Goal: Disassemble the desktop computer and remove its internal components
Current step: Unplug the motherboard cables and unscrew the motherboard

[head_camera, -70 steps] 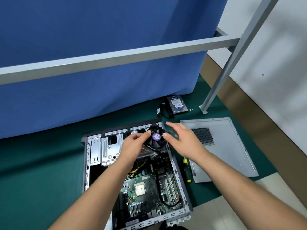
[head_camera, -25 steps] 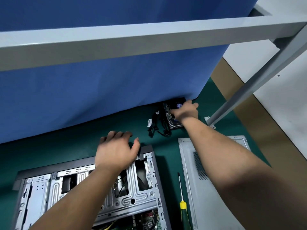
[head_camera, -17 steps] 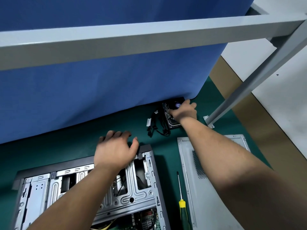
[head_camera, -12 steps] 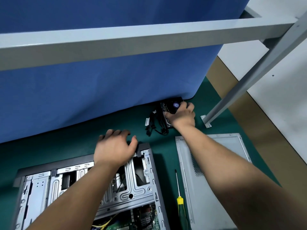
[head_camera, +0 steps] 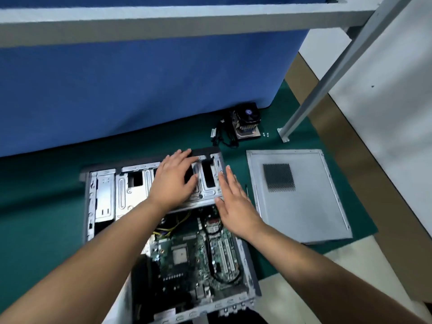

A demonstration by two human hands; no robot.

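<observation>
An opened case (head_camera: 98,206) is laid flat on a green mat (head_camera: 46,218), with its motherboard (head_camera: 187,260) exposed in the near half and a metal drive cage (head_camera: 131,190) spanning the far half. The left hand (head_camera: 174,181) is laid palm down on the cage, fingers straight and spread, the fingertips reaching the case's far edge. The right hand (head_camera: 233,204) is held flat over the right edge of the case, fingers straight and together, nothing gripped; whether it touches the metal cannot be told. Yellow wires (head_camera: 173,228) are seen under the near edge of the cage, and white slots (head_camera: 225,253) lie along the right side of the board. The removed side panel (head_camera: 304,206) is laid on the mat to the right of the case, its mesh vent (head_camera: 278,177) facing up. A thin black shaft, only partly visible, lies between case and panel. Beyond the case, near a blue curtain (head_camera: 140,78), a cooler fan (head_camera: 247,116) is stacked on a drive (head_camera: 251,134), with black cables (head_camera: 223,135) just to its left and small screws (head_camera: 266,134) to its right, beside the foot of a grey frame leg (head_camera: 327,83).
</observation>
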